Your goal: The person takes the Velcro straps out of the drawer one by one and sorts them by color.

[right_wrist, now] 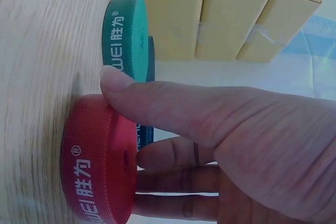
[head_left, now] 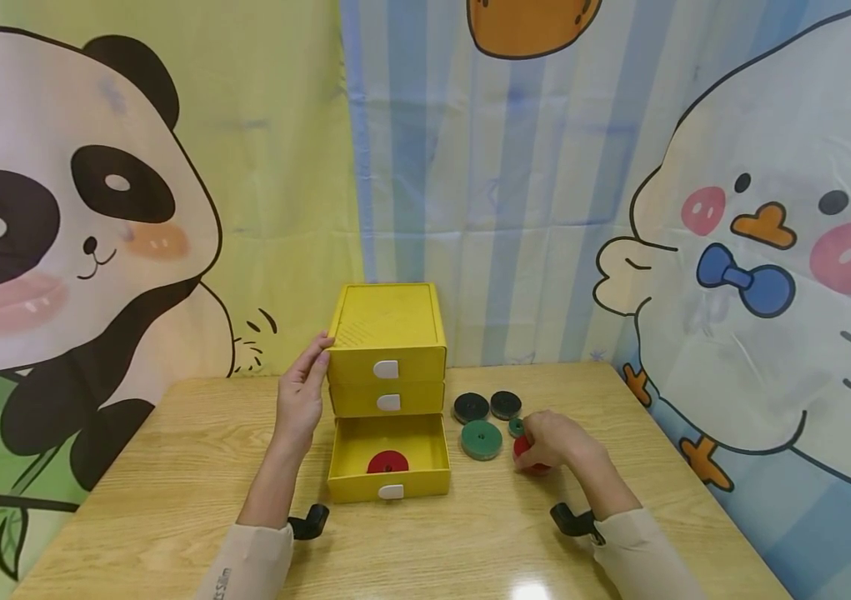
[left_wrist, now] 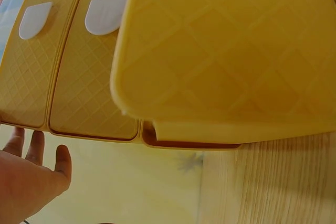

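My right hand (head_left: 562, 440) is at a red roll of hook-and-loop tape (right_wrist: 97, 156) lying flat on the table. Its thumb is against the roll's edge, while the other fingertips pass out of sight behind it. My left hand (head_left: 301, 398) touches the left side of a yellow drawer cabinet (head_left: 387, 317) with nearly straight fingers, close to the top front corner. The cabinet's bottom drawer (head_left: 425, 482) is pulled out, and another red roll (head_left: 387, 462) lies inside. Beside my right hand are a large green roll (head_left: 481, 440) and a small green roll (head_left: 517, 427).
Two black rolls (head_left: 472, 407) lie behind the green ones, right of the cabinet. The upper drawers (head_left: 353, 367) are closed and have white handles. Printed cloth (head_left: 275, 217) hangs behind the wooden table (head_left: 192, 467) and along its right side.
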Action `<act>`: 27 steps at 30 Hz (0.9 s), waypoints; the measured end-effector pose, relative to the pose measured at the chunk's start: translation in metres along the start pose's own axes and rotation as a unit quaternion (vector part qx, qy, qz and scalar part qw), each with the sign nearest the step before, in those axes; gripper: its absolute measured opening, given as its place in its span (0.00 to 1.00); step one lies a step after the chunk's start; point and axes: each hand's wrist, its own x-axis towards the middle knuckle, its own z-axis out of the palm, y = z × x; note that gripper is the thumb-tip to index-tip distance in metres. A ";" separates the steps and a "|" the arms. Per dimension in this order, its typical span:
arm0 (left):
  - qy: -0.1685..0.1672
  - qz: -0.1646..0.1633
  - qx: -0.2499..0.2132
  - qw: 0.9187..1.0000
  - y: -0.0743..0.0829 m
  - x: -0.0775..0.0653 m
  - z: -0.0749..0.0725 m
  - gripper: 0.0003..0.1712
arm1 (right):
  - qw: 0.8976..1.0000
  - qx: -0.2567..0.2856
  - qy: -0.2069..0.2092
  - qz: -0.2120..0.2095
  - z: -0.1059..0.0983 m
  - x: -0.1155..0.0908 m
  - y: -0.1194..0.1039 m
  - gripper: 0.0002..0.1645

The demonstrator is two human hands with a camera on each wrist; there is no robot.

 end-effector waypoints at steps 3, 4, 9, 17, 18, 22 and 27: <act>0.000 -0.001 0.001 1.000 -0.001 0.000 0.001 0.24 | 1.000 -0.016 0.025 -0.003 0.001 0.000 0.000 0.23; 0.000 -0.002 0.002 1.000 -0.001 0.000 0.001 0.24 | 0.999 -0.022 0.039 -0.008 0.001 0.000 -0.001 0.23; 0.001 -0.003 0.003 1.000 0.000 0.000 0.001 0.24 | 0.995 -0.019 0.092 -0.020 -0.003 -0.001 -0.010 0.25; 0.000 -0.005 0.003 1.000 0.001 0.000 0.000 0.24 | 0.989 0.026 0.128 -0.069 -0.012 -0.004 -0.033 0.29; 0.000 -0.006 0.002 1.000 0.001 0.000 0.000 0.24 | 0.988 0.029 0.134 -0.077 -0.012 -0.005 -0.036 0.30; 0.001 -0.007 0.000 1.000 0.001 0.000 0.000 0.24 | 0.982 0.049 0.145 -0.107 -0.012 -0.006 -0.045 0.32; -0.001 -0.003 0.003 1.000 0.000 0.000 0.000 0.24 | 0.979 0.077 0.146 -0.122 -0.013 -0.006 -0.055 0.33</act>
